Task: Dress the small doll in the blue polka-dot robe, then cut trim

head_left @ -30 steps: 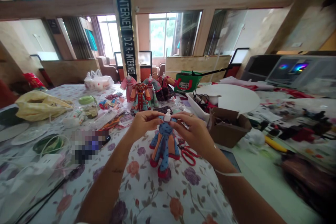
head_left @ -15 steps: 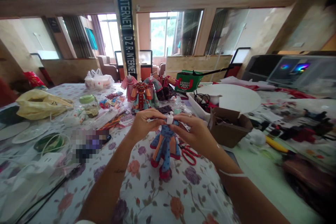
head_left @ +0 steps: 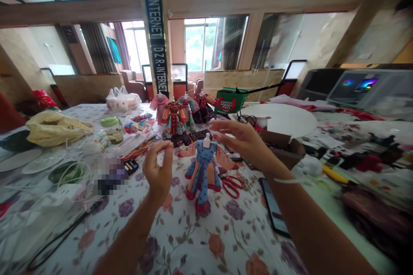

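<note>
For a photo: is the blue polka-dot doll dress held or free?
Free: the left hand and right hand are raised apart from the blue doll dress.

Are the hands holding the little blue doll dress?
No, the left hand and right hand are both in the air, apart from the blue doll dress, which stands on the flowered tablecloth.

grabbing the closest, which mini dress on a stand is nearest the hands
The blue polka-dot dress with orange panels stands alone between the left hand and right hand; the pink dress and red-and-teal dress stand farther back.
</note>
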The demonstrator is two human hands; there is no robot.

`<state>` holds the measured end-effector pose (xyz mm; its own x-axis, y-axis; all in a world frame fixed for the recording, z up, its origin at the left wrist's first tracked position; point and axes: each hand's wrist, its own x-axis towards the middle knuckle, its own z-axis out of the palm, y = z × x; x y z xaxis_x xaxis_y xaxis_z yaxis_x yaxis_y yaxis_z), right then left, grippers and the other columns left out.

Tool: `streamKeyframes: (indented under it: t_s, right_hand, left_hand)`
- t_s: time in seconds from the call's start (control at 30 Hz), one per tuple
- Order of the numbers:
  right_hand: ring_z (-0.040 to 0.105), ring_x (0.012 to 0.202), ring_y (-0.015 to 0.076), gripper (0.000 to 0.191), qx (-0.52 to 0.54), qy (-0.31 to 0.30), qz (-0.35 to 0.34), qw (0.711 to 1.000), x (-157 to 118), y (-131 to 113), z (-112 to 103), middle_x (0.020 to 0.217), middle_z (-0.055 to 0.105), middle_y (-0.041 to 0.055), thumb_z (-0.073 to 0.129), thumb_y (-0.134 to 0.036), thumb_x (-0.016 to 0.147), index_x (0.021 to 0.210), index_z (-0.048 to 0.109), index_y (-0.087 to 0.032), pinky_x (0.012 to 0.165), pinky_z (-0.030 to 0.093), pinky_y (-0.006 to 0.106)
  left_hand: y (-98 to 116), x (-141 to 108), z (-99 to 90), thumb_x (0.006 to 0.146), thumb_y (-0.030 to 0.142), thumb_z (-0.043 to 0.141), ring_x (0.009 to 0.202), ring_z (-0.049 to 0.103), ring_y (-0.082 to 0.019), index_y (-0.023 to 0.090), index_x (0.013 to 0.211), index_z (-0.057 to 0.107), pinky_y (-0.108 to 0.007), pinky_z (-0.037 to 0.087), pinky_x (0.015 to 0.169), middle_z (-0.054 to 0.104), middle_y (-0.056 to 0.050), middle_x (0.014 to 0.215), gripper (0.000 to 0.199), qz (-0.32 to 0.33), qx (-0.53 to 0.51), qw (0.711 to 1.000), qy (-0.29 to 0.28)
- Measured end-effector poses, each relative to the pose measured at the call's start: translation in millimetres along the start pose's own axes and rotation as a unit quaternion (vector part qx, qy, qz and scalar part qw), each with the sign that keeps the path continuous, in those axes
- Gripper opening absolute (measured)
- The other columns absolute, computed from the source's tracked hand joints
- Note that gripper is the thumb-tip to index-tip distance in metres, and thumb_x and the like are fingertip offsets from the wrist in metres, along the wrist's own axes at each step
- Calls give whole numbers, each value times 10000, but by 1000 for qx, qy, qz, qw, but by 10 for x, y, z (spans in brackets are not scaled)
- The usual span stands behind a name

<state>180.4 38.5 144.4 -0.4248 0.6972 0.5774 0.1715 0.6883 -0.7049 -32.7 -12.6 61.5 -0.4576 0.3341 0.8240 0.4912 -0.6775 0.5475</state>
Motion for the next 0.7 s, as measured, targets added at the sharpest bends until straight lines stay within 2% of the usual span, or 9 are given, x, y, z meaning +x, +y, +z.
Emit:
streamKeyframes:
  t_s: [0.03, 0.1, 0.17, 0.23, 0.33, 0.5, 0.7]
  right_hand:
    - [657, 1019, 240, 366, 11, -42, -10, 999, 62, -22, -30, 1074, 719, 77, 689, -354, 796, 1133, 672, -211, 904, 507, 392]
    - [653, 1027, 225, 361, 19, -111, -29, 993, 168, -62, -67, 1056, 726, 65, 714, -320, 770, 1112, 686, -208, 919, 497, 373]
    - [673, 963, 212, 286, 20, -155, -15, 988, 238, -87, -73, 1004, 740, 57, 697, -323, 779, 1036, 719, -201, 851, 527, 349]
    - [690, 861, 196, 237, 26, -172, 2, 985, 273, -90, -60, 909, 753, 48, 688, -332, 782, 963, 738, -187, 780, 545, 328]
    - [691, 773, 180, 212, 36, -168, 11, 985, 296, -55, -36, 833, 754, 36, 717, -321, 752, 900, 746, -171, 730, 546, 306]
    - [689, 763, 188, 211, 67, -142, 33, 987, 362, -3, 1, 803, 749, 38, 755, -305, 710, 865, 744, -162, 722, 542, 309]
    - [665, 651, 162, 184, 61, -88, 50, 993, 454, -158, 66, 685, 722, 16, 798, -278, 633, 756, 736, -157, 639, 527, 285]
  left_hand:
    - [16, -88, -19, 836, 175, 618, 838, 647, -161, 193, 949, 672, -312, 518, 806, 686, -31, 875, 126, 36, 9, 999, 10]
    - [47, -236, -27, 816, 97, 616, 801, 638, -144, 207, 928, 663, -298, 511, 792, 686, -14, 831, 164, 96, 23, 993, -57]
    - [68, -328, -3, 816, 72, 603, 813, 639, -150, 209, 947, 651, -304, 512, 788, 694, -26, 851, 196, 112, 26, 985, -125]
    - [73, -366, 34, 829, 83, 586, 824, 644, -162, 204, 954, 644, -316, 518, 778, 696, -46, 868, 183, 103, 24, 983, -151]
    - [51, -372, 71, 844, 105, 571, 825, 645, -167, 197, 934, 643, -319, 521, 769, 692, -53, 861, 147, 89, 19, 984, -153]
    - [-24, -374, 44, 844, 121, 574, 817, 638, -165, 190, 917, 647, -311, 513, 767, 683, -50, 851, 124, 65, 19, 985, -160]
    - [-75, -312, 19, 852, 140, 577, 846, 629, -173, 192, 908, 659, -327, 504, 784, 687, -49, 859, 112, 57, 44, 987, -146]
